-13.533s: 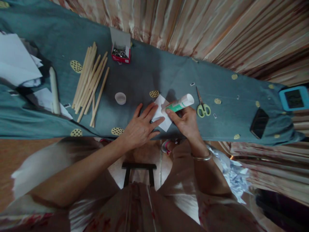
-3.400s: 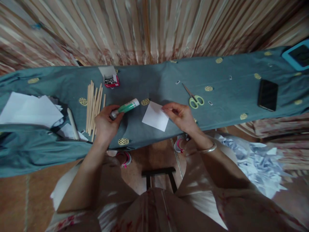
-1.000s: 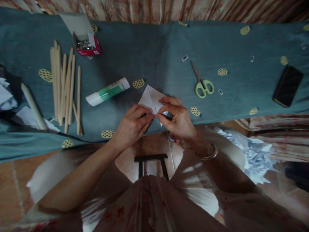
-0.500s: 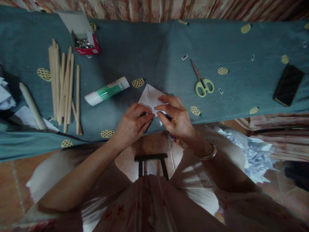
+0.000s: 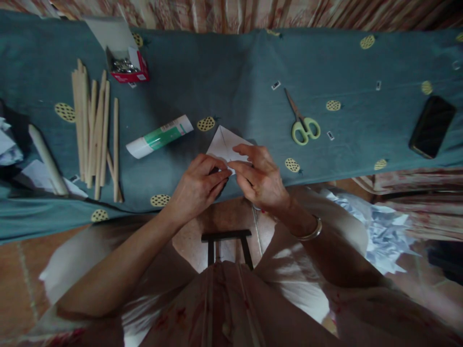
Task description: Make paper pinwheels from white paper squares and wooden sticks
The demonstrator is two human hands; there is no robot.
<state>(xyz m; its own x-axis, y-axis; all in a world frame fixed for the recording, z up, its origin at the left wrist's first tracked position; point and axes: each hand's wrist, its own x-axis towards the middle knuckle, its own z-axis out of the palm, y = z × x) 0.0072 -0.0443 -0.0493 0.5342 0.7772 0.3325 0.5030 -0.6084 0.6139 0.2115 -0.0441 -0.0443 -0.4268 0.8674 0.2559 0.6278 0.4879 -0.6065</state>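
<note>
A folded sheet of white paper (image 5: 224,140) lies at the table's near edge, its pointed corner facing away from me and creases showing on it. My left hand (image 5: 198,187) pinches the paper's near edge between thumb and fingers. From the other side, my right hand (image 5: 261,177), with a bracelet at the wrist, has its fingers on the paper, its fingertips close to those of the left. The hands cover the near part of the sheet.
A green-and-white glue stick (image 5: 161,136) lies left of the paper, beyond it wooden sticks (image 5: 97,135) and an open red box (image 5: 129,72) of small metal pieces. Scissors (image 5: 305,130) and a black phone (image 5: 432,127) lie to the right. Folded paper pieces (image 5: 387,233) are at the lower right.
My right hand has shifted slightly left, its fingers now closer together over the paper and nearer the left fingertips. My left hand has hardly moved.
</note>
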